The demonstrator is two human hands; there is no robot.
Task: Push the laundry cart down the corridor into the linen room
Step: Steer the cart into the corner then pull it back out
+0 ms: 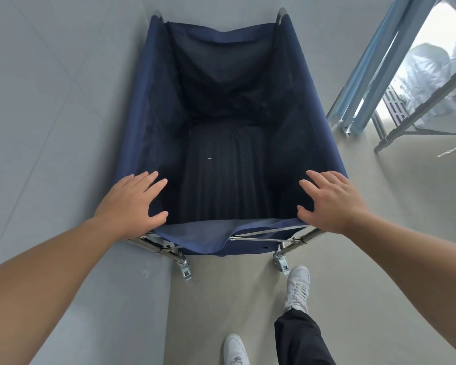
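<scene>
Head view showed the laundry cart (229, 133) at twelve o'clock, hard against the grey wall (50, 101) at nine. Its navy canvas bag hung slack from a tubular steel frame (153, 246) on small casters (184, 270), and only dark pleated cloth lay inside, so it would likely roll light and twitchy. The left hand (132, 201) and right hand (332, 201) lay spread, fingers straight, over the near corners; those rigid rails, not the sagging hem, were the surer purchase. A metal rack (395, 101) stood at two o'clock.

The navy fabric laundry cart (148, 106) on a steel wheeled frame stands upright, tight against the left wall.
</scene>
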